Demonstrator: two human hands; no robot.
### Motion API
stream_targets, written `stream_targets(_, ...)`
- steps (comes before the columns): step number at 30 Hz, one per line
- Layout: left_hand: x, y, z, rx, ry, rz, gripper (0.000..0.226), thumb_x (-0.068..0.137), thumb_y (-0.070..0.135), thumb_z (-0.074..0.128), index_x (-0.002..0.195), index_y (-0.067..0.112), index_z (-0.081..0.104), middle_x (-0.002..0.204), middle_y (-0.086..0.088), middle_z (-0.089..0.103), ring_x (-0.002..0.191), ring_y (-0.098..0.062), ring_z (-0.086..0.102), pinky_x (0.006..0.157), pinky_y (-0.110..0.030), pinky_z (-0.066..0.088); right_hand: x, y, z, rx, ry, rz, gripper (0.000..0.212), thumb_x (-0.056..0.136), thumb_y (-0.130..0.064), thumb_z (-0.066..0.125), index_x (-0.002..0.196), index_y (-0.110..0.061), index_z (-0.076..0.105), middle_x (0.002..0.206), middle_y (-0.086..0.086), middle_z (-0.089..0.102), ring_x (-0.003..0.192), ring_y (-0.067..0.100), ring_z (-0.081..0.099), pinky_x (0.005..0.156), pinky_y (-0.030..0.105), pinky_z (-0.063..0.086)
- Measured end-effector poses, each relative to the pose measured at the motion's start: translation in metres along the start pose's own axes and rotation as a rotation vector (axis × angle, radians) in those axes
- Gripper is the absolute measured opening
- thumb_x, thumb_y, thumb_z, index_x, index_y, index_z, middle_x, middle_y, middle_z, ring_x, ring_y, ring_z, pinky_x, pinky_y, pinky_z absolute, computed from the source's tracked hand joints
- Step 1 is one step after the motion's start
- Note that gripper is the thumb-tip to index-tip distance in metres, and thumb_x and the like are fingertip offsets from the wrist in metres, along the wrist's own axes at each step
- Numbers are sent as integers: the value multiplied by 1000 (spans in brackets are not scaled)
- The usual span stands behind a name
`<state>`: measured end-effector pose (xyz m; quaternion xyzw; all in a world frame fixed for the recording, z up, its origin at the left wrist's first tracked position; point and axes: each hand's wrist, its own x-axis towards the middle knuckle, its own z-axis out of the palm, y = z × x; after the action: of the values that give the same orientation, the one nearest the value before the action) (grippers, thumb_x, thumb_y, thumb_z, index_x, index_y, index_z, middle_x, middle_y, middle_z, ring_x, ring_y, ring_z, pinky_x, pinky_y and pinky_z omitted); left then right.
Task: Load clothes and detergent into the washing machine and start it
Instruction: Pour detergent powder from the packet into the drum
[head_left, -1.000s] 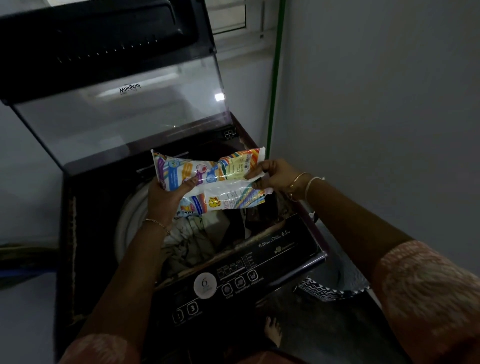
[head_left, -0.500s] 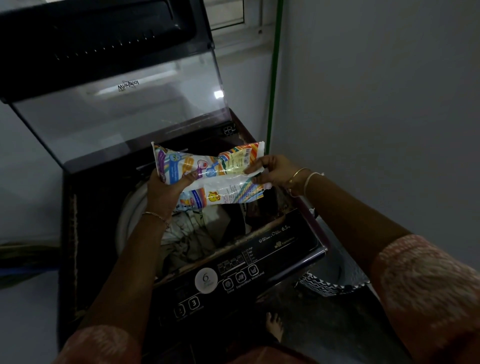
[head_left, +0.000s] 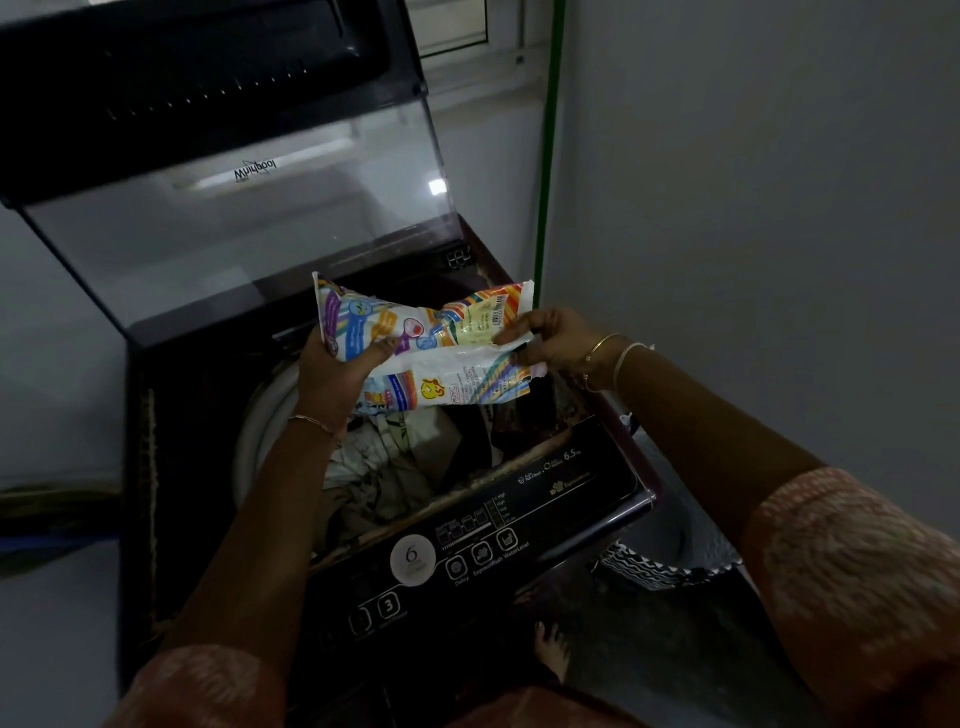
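Note:
A colourful detergent packet (head_left: 436, 345) is held sideways over the open drum of the dark top-loading washing machine (head_left: 140, 467). My left hand (head_left: 335, 371) grips the packet's left end from below. At the packet's right end my right hand (head_left: 548, 340) pinches the edge. Light-coloured clothes (head_left: 395, 470) lie in the drum beneath the packet. The machine's glass lid (head_left: 234, 208) stands raised behind. The control panel (head_left: 467, 551) with its buttons runs along the front edge.
A grey wall stands close on the right, with a green pipe (head_left: 548, 156) in the corner. A patterned basket (head_left: 660, 566) sits on the floor right of the machine. My bare foot (head_left: 553, 649) is on the floor in front.
Both hands have kept their hold on the packet, which stays over the drum. The packet has shifted only slightly.

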<state>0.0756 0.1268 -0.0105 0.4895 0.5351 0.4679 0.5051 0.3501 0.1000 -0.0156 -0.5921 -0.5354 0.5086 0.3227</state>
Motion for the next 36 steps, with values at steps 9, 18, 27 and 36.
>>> stream_targets(9, 0, 10, 1, 17, -2, 25, 44, 73, 8, 80, 112, 8, 60, 98, -2, 71, 77, -11, 72, 62, -27, 59, -3, -1, -3, 86, -35, -16, 32, 74, 7, 71, 85, -23, 72, 116, 5, 65, 109, 24, 62, 89, 36, 55)
stream_targets(18, 0, 18, 2, 42, 0, 29, 49, 73, 8, 80, 117, 6, 58, 101, -5, 70, 82, -16, 71, 66, -31, 60, -7, -4, -3, 114, -37, 11, 29, 74, 8, 70, 89, -17, 71, 117, 6, 64, 106, 21, 63, 83, 30, 58)
stream_targets(27, 3, 24, 6, 53, -6, 33, 52, 71, 9, 82, 117, 6, 59, 102, -6, 71, 86, -21, 71, 69, -36, 60, -9, -4, -4, 121, -4, 27, 32, 76, 10, 67, 105, -4, 68, 119, 5, 62, 107, 23, 62, 81, 30, 58)
stream_targets(36, 5, 32, 9, 72, -1, 51, 46, 71, 7, 81, 111, 12, 59, 94, 3, 69, 82, -15, 69, 65, -29, 58, -3, 1, -4, 133, 8, 17, 29, 75, 7, 70, 98, -11, 71, 120, 8, 63, 107, 23, 63, 78, 26, 59)
